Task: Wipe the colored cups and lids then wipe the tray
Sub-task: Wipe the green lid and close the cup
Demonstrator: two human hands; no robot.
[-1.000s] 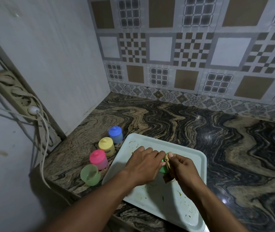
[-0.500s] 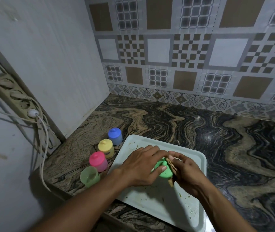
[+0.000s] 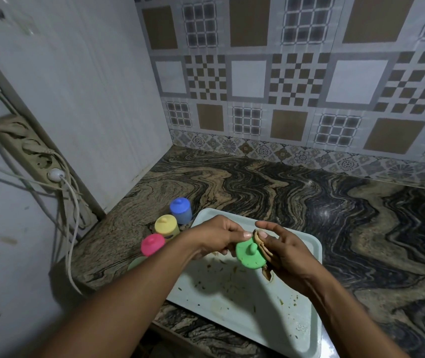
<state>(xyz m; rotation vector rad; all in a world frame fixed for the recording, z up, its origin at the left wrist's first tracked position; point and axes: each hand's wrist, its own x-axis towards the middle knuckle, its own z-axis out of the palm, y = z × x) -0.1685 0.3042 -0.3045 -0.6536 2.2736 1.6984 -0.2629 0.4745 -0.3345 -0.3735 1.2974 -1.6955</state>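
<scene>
I am watching the green lid (image 3: 250,255) turning up toward me: a second ago it was almost buried between the hands, now its knobbed top is fully showing above the tray (image 3: 307,329). My left hand (image 3: 216,237) is pinching its left edge, while my right hand (image 3: 285,250) is pressing a brown cloth (image 3: 260,237) against its right side. That suggests lid wiping is nearing completion. The pink (image 3: 152,244), yellow (image 3: 166,224) and blue (image 3: 180,209) lidded cups are waiting on the worktop (image 3: 258,182); the tray is still showing smears.
</scene>
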